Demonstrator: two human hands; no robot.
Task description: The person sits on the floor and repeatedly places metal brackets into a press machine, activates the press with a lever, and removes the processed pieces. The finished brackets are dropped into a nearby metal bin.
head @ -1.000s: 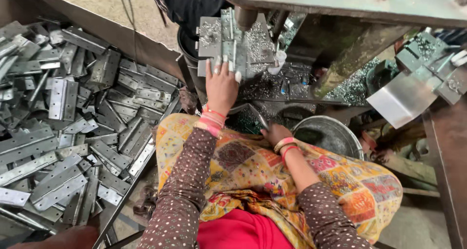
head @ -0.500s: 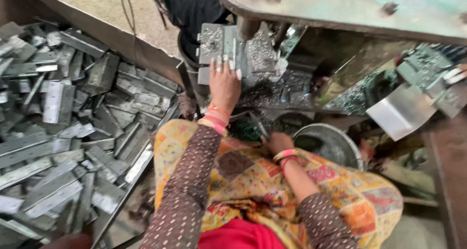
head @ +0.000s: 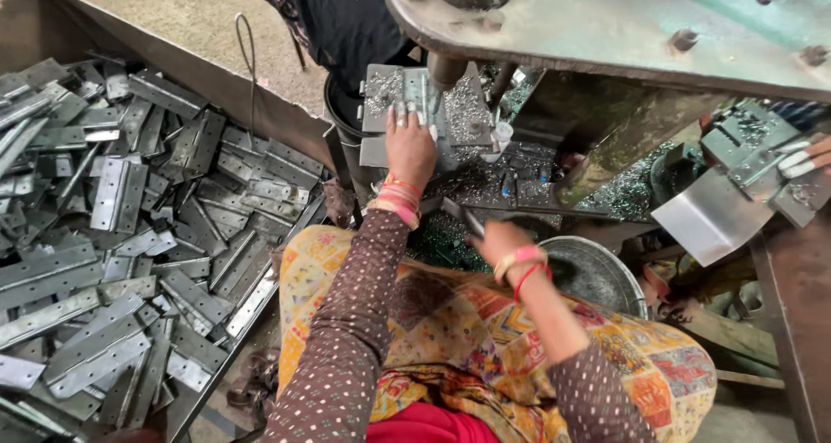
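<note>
Left hand (head: pixel 410 145) is pressing flat, fingers spread, on the hinge plate (head: pixel 417 99) under the press — plate lying at its 12 o'clock, long axis 9-to-3. Right hand (head: pixel 495 237) is pinching a strip (head: pixel 463 217) — farther off, at 5 o'clock.

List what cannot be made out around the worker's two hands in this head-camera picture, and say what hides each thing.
- Left hand: the part beneath it on the press bed is covered by palm and metal shavings.
- Right hand: fingers curl around a dark metal piece; its shape is unclear.
- Steel bowl: contents too dark.
- Press plate: cut off by the top edge.
</note>
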